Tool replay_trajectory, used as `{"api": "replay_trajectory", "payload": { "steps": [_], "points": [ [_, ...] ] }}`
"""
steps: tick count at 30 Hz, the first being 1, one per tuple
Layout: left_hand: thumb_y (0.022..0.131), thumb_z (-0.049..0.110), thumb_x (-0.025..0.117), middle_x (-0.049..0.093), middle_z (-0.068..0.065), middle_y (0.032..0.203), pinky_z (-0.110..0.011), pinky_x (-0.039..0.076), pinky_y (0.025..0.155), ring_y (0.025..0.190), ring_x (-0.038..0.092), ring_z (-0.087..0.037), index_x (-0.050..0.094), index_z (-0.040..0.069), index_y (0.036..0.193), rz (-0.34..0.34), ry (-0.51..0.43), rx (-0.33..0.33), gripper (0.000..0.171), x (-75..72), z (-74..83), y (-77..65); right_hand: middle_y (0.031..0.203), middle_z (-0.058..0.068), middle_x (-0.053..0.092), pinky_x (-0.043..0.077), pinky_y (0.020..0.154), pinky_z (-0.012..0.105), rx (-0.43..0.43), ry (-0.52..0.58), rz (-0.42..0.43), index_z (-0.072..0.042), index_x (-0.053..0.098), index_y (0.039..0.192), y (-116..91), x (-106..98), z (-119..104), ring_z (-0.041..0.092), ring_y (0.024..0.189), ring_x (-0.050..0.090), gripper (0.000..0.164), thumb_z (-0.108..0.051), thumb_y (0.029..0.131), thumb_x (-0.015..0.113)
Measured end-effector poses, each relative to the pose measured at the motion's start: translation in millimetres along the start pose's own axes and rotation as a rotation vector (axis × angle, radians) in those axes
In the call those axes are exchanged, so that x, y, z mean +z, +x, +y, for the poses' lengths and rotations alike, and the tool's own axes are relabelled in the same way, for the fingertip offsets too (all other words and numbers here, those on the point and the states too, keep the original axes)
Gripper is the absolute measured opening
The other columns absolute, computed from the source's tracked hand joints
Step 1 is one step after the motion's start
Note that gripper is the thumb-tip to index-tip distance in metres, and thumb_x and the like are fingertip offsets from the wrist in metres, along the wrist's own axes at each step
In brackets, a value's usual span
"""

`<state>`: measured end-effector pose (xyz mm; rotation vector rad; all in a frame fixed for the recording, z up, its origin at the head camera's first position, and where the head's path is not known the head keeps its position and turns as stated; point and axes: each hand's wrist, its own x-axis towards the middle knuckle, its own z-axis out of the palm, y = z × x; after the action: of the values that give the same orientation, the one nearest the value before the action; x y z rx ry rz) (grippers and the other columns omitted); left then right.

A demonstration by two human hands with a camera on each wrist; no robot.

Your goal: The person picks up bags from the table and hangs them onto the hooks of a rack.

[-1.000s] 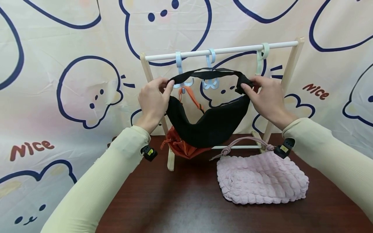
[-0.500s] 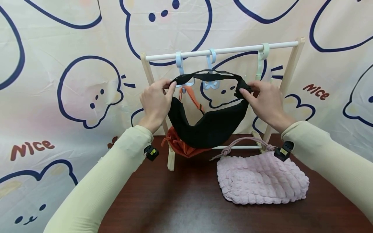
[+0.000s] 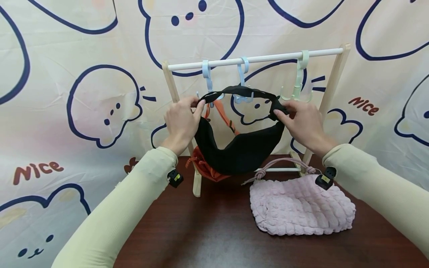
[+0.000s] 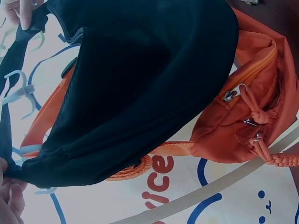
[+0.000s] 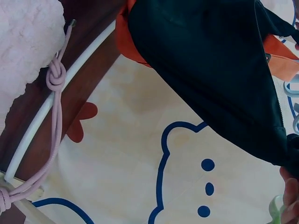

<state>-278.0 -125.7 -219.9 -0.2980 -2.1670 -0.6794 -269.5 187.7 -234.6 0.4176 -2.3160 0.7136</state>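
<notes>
Both hands hold a black shoulder bag [image 3: 241, 150] up by its strap, in front of the rack. My left hand [image 3: 182, 121] pinches the strap's left end between thumb and fingers; my right hand [image 3: 303, 121] grips the knotted right end. The bag's body sags between them in a curve. Behind it an orange bag [image 4: 238, 116] with zips and cord pulls hangs from the left blue hook [image 3: 206, 74]. The strap's top passes in front of the middle blue hook [image 3: 242, 72], and I cannot tell whether they touch.
A white rail [image 3: 268, 58] on wooden legs carries the hooks, including a pale green hook [image 3: 297, 80] at right. A pink quilted bag [image 3: 301, 206] with a knotted cord handle lies on the dark table [image 3: 187, 238]. A patterned cloth covers the wall behind.
Both hands have lowered slightly with the black bag and drawn a little closer together. More of the green hook shows above the right hand now.
</notes>
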Motion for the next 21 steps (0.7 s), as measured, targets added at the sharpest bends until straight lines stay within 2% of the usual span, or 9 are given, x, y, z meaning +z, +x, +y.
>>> {"api": "replay_trajectory", "payload": {
  "steps": [7,12,21],
  "points": [
    [0.102,0.034,0.061,0.079,-0.008,0.102,-0.032,0.036,0.057,0.074,0.066,-0.029,0.075,0.011,0.1,-0.044,0.013,-0.009,0.027,2.0,-2.0,-3.8,0.09,0.018,0.074,0.044,0.066,0.041,-0.026,-0.014,0.005,-0.004,0.073,0.111,-1.2,5.5,3.8,0.03,0.077,0.067,0.027,-0.028,0.099,0.066],
    [0.102,0.035,0.06,0.079,-0.007,0.099,-0.031,0.035,0.058,0.07,0.063,-0.026,0.075,0.011,0.102,-0.07,0.007,-0.01,0.028,2.8,-1.7,-5.9,0.087,0.018,0.073,0.042,0.064,0.039,-0.026,-0.011,0.0,-0.004,0.073,0.109,-1.6,5.9,4.8,0.03,0.075,0.066,0.027,-0.028,0.1,0.065],
    [0.103,0.034,0.059,0.075,-0.006,0.088,-0.031,0.033,0.058,0.065,0.056,-0.024,0.074,0.011,0.099,-0.074,-0.007,-0.001,0.027,4.5,-3.7,-8.7,0.082,0.017,0.069,0.04,0.062,0.038,-0.026,-0.004,-0.012,-0.003,0.073,0.11,-0.3,5.6,4.0,0.029,0.071,0.063,0.03,-0.028,0.102,0.061]
  ]
}}
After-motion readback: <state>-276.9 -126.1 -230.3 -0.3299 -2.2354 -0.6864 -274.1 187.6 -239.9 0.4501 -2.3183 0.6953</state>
